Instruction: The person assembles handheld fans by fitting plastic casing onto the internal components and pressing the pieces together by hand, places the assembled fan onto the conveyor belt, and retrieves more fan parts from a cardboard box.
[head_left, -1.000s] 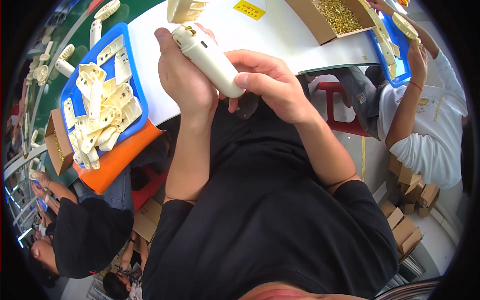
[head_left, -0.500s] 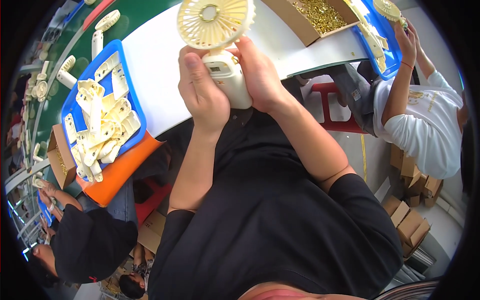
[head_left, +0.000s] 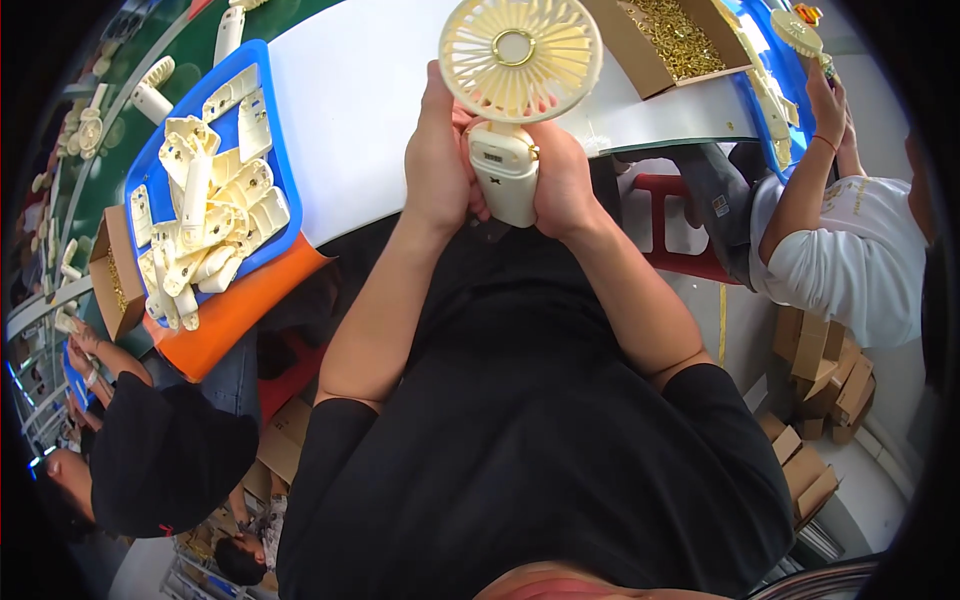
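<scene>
We hold a cream handheld fan (head_left: pixel 512 110) upright in front of our chest, above the near edge of the white worktop (head_left: pixel 350 110). Its round grille head stands at the top, the short handle body below it. Our left hand (head_left: pixel 437 160) wraps the handle from the left side, fingers closed on it, thumb up along the neck under the grille. Our right hand (head_left: pixel 562 175) grips the handle from the right, clenched around the same body; a small label patch on the handle faces us between the two hands.

To our left on the worktop, a blue tray (head_left: pixel 270 140) sits heaped with cream handle shells (head_left: pixel 205 230), lying in no order. An orange tray (head_left: pixel 240 310) shows beneath its near corner. Beyond that, a green belt (head_left: pixel 120 140) carries more cream parts. A cardboard box (head_left: pixel 640 55) of small brass-coloured pieces stands just right of the fan head.

At far right, a person in a white shirt (head_left: pixel 850 260) works at another blue tray, hands raised to a fan there. At lower left, a person in a black cap (head_left: pixel 165 460) sits close by.
</scene>
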